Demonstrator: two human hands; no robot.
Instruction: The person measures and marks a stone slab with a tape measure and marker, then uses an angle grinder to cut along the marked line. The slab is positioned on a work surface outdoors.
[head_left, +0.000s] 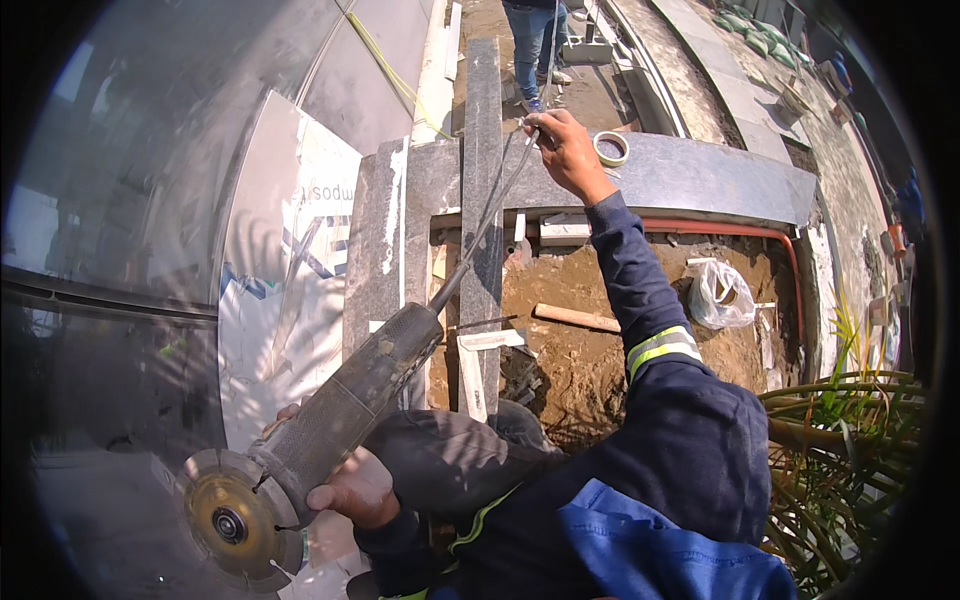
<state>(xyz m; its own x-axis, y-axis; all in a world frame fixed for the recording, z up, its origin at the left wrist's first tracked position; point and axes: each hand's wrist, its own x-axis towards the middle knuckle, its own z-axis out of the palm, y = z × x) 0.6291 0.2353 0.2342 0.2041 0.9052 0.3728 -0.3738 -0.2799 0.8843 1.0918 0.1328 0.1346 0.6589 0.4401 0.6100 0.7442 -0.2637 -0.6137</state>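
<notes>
My left hand [352,485] grips a dark angle grinder [355,385] near its head, low on the left, its cutting disc [225,500] facing up toward me. From the tool's tail a grey cord [490,215] runs away to my right hand [566,150], raised at the top centre with thumb and fingers closed on it. Beneath the cord lies a long, narrow dark stone plank [483,85], crossing a wider grey slab [720,185]. A tape roll [625,150] rests on that slab just right of my right hand.
Another person's legs [530,55] stand beyond the slab. Left are a glass wall [140,180] and a white board [270,330]. Below the slab lie soil, an orange pipe [720,228], a wooden stick [570,318] and a white bag [720,295]. Palm leaves [830,450] fill the lower right.
</notes>
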